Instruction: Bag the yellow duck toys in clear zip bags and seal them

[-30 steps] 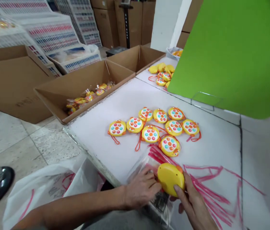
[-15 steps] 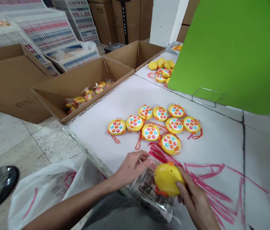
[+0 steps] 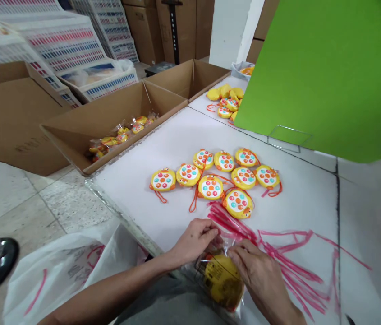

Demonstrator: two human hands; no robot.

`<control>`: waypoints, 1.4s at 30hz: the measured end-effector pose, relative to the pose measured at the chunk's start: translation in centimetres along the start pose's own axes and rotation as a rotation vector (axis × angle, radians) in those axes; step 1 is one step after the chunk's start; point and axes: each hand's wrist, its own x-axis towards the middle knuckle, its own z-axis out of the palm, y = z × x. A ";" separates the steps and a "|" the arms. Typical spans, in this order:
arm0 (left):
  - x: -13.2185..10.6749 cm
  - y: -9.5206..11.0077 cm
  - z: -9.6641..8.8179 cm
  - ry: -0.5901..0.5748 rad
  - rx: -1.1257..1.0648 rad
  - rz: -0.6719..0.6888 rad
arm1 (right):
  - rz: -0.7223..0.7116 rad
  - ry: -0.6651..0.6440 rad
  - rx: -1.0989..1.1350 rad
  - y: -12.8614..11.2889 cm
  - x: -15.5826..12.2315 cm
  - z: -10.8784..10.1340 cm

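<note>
I see both hands low at the near edge of the white desk (image 3: pixel 149 149), working on one packet. A yellow duck toy (image 3: pixel 222 279) sits inside a clear plastic bag (image 3: pixel 210 264), back side up, and the bag overhangs the desk's near edge above my lap. My left hand (image 3: pixel 193 239) has its grip pinched on the bag's upper left edge, thumb against fingertips. My right hand (image 3: pixel 258 275) lies over the bag's right side, its grip closed on the film with the fingers bent down at the top edge, just beside the toy. The thumb is hidden.

Just beyond the hands, a fan of flat bags with pink seal strips (image 3: pixel 288 262) spreads across the desk. Further out, nine face-up duck toys (image 3: pixel 210 187) with coloured buttons and orange cords lie close together. A second heap of toys (image 3: pixel 226 99) lies at the far end, next to a green board (image 3: pixel 328 76). To the left, an open cardboard box (image 3: pixel 75 126) holds bagged toys, and a white plastic sack (image 3: pixel 68 266) slumps on the floor.
</note>
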 end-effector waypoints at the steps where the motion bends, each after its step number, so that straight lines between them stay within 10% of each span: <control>1: -0.1 -0.1 -0.1 -0.012 0.005 -0.003 | -0.002 0.103 0.013 0.0 0.2 0.2; 6: -0.6 -0.1 0.1 -0.064 -0.010 0.027 | -0.074 0.339 0.063 -0.7 1.4 0.7; 18: -1.2 1.2 0.9 -0.040 0.327 0.147 | -0.070 0.213 -0.052 -1.9 3.2 -0.1; 25: -1.4 0.0 -0.5 -0.024 0.360 0.135 | 0.576 0.391 -0.017 7.6 -2.6 -1.6; 31: -0.7 -1.5 -1.2 -0.031 0.243 0.092 | 1.055 0.107 -0.266 14.2 -10.8 -4.5; 37: -0.7 -1.6 -1.0 -0.064 0.093 0.047 | 0.658 0.319 0.050 8.8 -7.7 -3.4; 42: -1.0 -2.0 -0.7 -0.038 0.021 0.052 | 0.473 0.063 0.731 4.8 -2.0 -0.8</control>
